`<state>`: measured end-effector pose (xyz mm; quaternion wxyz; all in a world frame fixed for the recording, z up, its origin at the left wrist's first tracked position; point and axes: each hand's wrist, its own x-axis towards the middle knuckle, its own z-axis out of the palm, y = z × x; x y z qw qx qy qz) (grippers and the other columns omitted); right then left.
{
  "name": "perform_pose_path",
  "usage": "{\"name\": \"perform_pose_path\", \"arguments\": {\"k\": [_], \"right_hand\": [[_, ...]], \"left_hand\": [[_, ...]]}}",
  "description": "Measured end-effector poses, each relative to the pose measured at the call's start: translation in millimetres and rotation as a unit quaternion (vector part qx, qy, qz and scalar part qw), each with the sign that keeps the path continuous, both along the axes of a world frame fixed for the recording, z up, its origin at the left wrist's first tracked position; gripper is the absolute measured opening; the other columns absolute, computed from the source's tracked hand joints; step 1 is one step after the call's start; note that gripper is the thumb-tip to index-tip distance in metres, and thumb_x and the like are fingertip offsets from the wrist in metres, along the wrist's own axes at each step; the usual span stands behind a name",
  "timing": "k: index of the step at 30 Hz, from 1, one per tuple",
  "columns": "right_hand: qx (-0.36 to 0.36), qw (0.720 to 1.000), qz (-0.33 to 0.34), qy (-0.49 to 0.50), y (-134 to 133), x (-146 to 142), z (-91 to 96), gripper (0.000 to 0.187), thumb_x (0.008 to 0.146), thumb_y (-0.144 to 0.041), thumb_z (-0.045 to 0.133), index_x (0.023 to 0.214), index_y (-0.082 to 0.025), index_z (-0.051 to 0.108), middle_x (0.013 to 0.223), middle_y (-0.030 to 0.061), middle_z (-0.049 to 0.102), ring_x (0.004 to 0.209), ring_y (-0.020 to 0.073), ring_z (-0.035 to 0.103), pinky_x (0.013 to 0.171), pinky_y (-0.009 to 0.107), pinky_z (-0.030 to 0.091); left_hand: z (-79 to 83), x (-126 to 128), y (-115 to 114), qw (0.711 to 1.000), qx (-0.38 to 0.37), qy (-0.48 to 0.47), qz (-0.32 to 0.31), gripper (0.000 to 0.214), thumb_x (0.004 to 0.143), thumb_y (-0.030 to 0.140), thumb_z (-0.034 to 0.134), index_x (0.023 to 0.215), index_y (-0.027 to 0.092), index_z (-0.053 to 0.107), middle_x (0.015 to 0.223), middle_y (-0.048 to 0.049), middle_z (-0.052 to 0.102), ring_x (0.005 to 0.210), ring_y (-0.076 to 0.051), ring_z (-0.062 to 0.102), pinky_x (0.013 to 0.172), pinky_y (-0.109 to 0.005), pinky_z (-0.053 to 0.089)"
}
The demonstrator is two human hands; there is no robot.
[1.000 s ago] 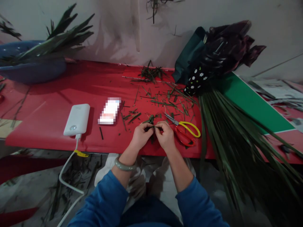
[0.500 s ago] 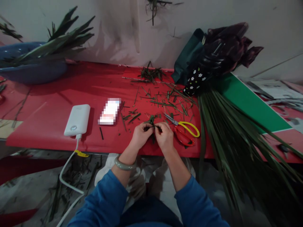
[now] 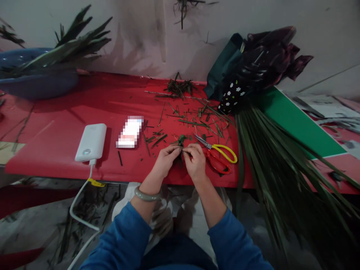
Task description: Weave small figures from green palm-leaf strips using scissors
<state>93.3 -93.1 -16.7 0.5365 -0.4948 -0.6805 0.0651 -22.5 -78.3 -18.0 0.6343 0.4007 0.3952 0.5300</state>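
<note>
Between my fingertips is a small folded piece of green leaf (image 3: 181, 139), its knotted top sticking up beyond the thumbs. My left hand (image 3: 166, 158) pinches it from the left, a bangle round that wrist. From the other side my right hand (image 3: 195, 159) pinches it too, thumb and forefinger together. The fingers hide much of the leaf piece's lower part. Just right of my right hand lie scissors (image 3: 216, 150) with one yellow and one red handle, blades pointing away to the left. Leaf clippings (image 3: 159, 138) are scattered beyond both hands.
On the red tabletop (image 3: 67, 142) lie a white power bank (image 3: 91, 142) with a cable and a phone (image 3: 130, 132) with a blurred screen. A blue basin (image 3: 39, 84) holds leaves at the left. Long green leaves (image 3: 270, 161) hang over the right front edge, below dark bags (image 3: 264, 56).
Both hands stay at the same spot. The fingers have shifted slightly on the leaf piece, the right fingertips now closer to the left ones. The scissors have not moved.
</note>
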Motion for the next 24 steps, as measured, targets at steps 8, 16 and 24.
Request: {"name": "perform_pose_path", "arguments": {"k": [8, 16, 24], "right_hand": [[-0.049, 0.998, 0.024, 0.035, 1.1, -0.5, 0.5, 0.009, 0.077, -0.017, 0.051, 0.076, -0.020, 0.060, 0.073, 0.0025, 0.059, 0.070, 0.0128, 0.057, 0.068, 0.026, 0.048], [-0.103, 0.994, 0.008, 0.018, -0.2, -2.1, -1.1, 0.012, 0.078, -0.022, 0.050, 0.076, -0.019, 0.061, 0.073, 0.0028, 0.063, 0.070, 0.0138, 0.058, 0.067, 0.024, 0.046], [-0.172, 0.983, -0.047, -0.045, 3.1, 5.0, -11.3, 0.014, 0.077, -0.022, 0.047, 0.079, -0.019, 0.061, 0.079, 0.0058, 0.064, 0.074, 0.0188, 0.059, 0.068, 0.029, 0.045]], "left_hand": [[0.4, -0.4, 0.9, 0.998, -0.028, -0.047, 0.042, 0.010, 0.058, 0.022, 0.067, 0.065, 0.016, 0.064, 0.062, 0.0023, 0.058, 0.059, -0.008, 0.050, 0.060, -0.021, 0.039], [-9.6, -0.2, 1.1, 0.991, 0.034, -0.021, 0.130, 0.009, 0.061, 0.023, 0.065, 0.067, 0.017, 0.065, 0.077, -0.0001, 0.057, 0.077, -0.010, 0.052, 0.079, -0.025, 0.040], [-11.9, -4.5, 2.4, 0.978, 0.069, 0.030, 0.195, 0.008, 0.065, 0.022, 0.061, 0.064, 0.015, 0.058, 0.101, -0.0046, 0.053, 0.097, -0.015, 0.049, 0.085, -0.027, 0.040]]}}
